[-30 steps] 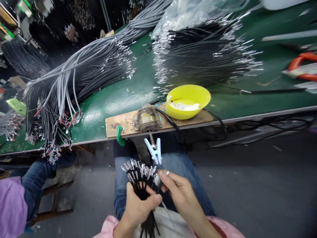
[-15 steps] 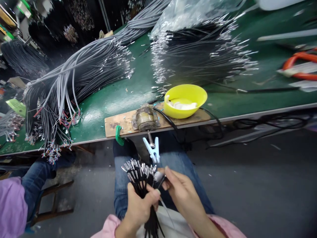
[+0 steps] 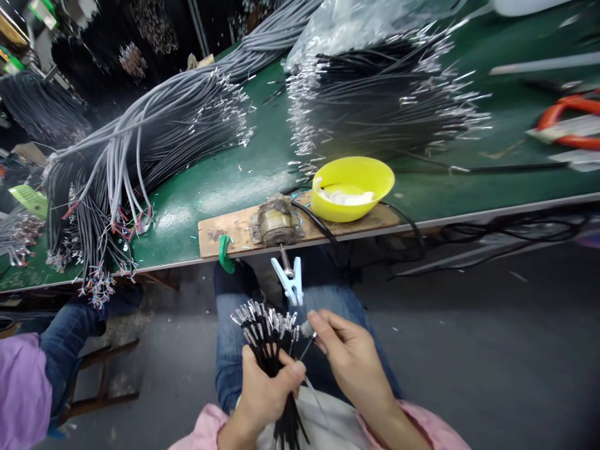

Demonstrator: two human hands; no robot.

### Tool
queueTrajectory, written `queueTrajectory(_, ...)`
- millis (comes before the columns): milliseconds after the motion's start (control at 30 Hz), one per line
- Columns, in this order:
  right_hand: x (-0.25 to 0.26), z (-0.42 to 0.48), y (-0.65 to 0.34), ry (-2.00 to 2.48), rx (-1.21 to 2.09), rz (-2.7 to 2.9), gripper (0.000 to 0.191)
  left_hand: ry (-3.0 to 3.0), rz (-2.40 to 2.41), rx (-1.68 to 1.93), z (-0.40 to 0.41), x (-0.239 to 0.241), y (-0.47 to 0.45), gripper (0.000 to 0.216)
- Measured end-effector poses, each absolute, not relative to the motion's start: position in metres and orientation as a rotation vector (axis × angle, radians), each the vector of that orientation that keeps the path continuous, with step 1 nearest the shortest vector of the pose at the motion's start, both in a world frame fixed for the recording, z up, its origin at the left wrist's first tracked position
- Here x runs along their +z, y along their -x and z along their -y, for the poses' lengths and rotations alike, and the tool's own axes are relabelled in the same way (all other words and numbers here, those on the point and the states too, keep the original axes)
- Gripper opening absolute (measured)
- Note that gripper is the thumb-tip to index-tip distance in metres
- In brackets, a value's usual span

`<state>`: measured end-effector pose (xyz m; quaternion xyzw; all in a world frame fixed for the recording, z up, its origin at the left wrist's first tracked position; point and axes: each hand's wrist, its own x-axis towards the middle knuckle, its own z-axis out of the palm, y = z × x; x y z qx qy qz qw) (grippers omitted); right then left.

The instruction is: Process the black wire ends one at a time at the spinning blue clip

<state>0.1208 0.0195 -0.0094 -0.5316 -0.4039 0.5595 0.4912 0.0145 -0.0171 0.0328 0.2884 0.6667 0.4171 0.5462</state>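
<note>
In my lap, my left hand is wrapped round a bundle of black cables, whose silvery stripped ends fan out above the fist. My right hand is closed in a pinch just right of the bundle, holding one thin cable near its shiny end. A whitish-grey lump shows at the right fingertips; whether it is a finger cover or a wad, I cannot make out. Above the bundle, a light blue clothespin is fixed on the shaft of a small motor.
The motor sits on a wooden board, held by a green clamp at the edge of the green table. A yellow bowl with white stuff stands beside it. Cable piles lie behind. Another person's purple sleeve is at left.
My right hand has shifted slightly right and up, drawing the single cable's end a little away from the bundle. The left hand keeps its grip.
</note>
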Motion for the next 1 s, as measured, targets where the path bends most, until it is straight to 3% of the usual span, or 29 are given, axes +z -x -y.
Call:
queueTrajectory(133,-0.004,-0.023,-0.124,1.277,1.303,1.000,0.045,-0.719,-1.615,0.958,0.019,0.031,-0.014,0.042)
queueTrajectory(333,-0.003,-0.027,-0.132,1.048,1.507,1.196,0.024,-0.657,-1.663,1.075,0.023,0.022,-0.013,0.032)
queueTrajectory(533,0.003,-0.019,-0.119,1.046,0.944,1.450,0.037,-0.758,-1.680,1.084,0.015,0.030,-0.017,0.022)
queueTrajectory(700,0.010,-0.014,-0.109,1.041,0.452,1.508,0.030,-0.736,-1.556,1.132,0.017,0.021,-0.018,0.029)
queueTrajectory(800,0.011,-0.016,-0.113,0.979,0.652,1.448,0.028,-0.761,-1.448,1.156,0.015,0.019,-0.015,0.038)
queueTrajectory(1000,0.005,-0.023,-0.119,0.963,1.453,1.058,0.043,-0.818,-1.371,1.146,0.006,0.025,-0.008,0.045)
